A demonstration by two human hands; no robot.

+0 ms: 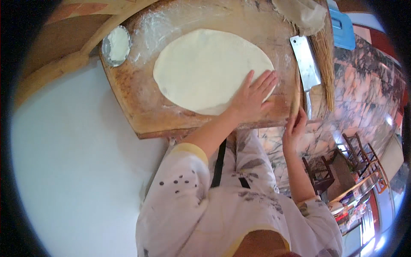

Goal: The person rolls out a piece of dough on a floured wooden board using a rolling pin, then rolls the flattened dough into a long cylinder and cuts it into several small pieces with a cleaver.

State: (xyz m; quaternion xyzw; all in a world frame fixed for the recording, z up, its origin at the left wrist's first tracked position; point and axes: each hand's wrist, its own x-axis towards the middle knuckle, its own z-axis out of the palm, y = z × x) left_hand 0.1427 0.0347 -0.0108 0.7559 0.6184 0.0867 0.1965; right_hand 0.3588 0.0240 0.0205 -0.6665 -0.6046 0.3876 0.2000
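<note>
A large, flat, oval sheet of dough (pixel 205 68) lies on the floured wooden board (pixel 150 122). My left hand (pixel 254 96) rests on the sheet's right side, fingers stretched and a little apart, holding nothing. Along the board's right side runs a slim wooden rolling pin (pixel 296 92). My right hand (pixel 296 128) is closed around its near end, at the board's front edge. Just right of the pin lies a cleaver (pixel 305 62), its blade away from me and its handle pointing toward me.
A bowl of white flour (pixel 118 46) stands at the board's far left corner. Straw bristles of a brush (pixel 325 68) lie beside the cleaver, under a beige cloth (pixel 302 15). Beyond is a blue plastic object (pixel 343 30). Dark wooden chairs (pixel 319 175) stand at the right.
</note>
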